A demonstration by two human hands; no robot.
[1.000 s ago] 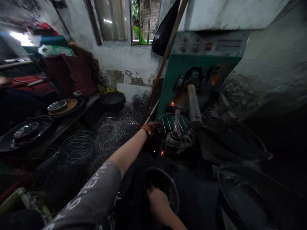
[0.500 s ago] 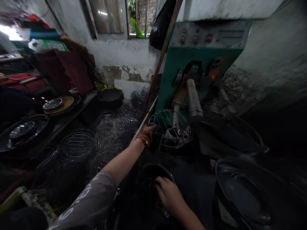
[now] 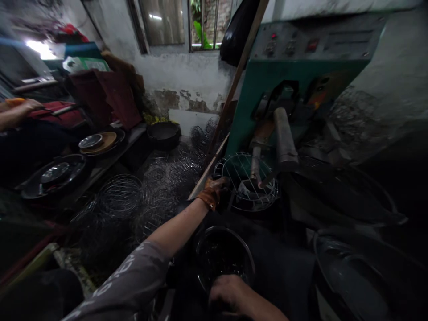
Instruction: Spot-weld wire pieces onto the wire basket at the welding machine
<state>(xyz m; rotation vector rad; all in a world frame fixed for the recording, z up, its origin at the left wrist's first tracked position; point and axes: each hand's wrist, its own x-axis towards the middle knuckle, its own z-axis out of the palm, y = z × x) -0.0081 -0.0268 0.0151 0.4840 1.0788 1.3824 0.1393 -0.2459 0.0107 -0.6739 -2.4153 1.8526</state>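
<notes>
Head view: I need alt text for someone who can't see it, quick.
A gloved left hand grips the edge of a round wire guard under the arm of a green welding machine. The bare right hand rests at the rim of a dark bowl below; wire guards pile up left.

the glove [image 3: 212, 192] at the frame's centre is tan-orange. the sleeve [image 3: 130, 281] at lower left is grey with white lettering. the machine [image 3: 284, 80] at upper right is teal green; the cloth [image 3: 110, 96] at upper left is dark red.
</notes>
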